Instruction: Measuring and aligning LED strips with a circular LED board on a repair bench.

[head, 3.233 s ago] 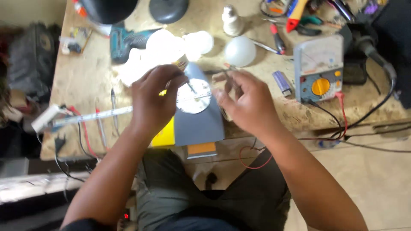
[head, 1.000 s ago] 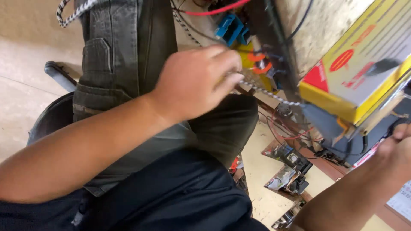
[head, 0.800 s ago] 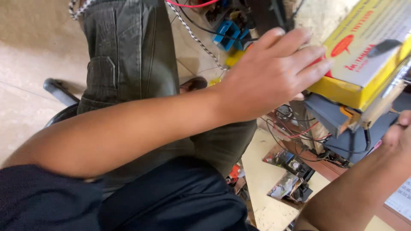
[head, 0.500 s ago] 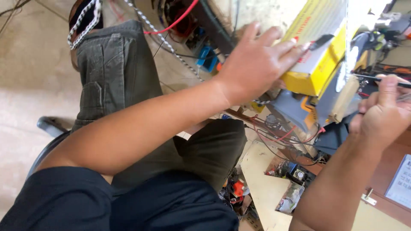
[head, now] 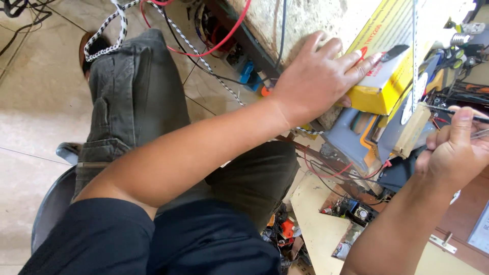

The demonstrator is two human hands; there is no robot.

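The left hand (head: 316, 81) lies flat, fingers spread, on a yellow cardboard box (head: 379, 76) at the workbench's near edge — palm resting on its side. To the right, the right hand (head: 453, 153) pinches a thin black-handled tool (head: 453, 112) between thumb and fingers.

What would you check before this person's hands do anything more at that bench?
1. Left hand resting flat on the yellow box: ok.
2. Right hand pinching a thin dark tool: ok.
3. Tool tip contact with the white disc: cannot tell.
4. Red wire and braided cord clear of the lap: not ok, they hang over it.
5. Box seated squarely on the bench edge: cannot tell.
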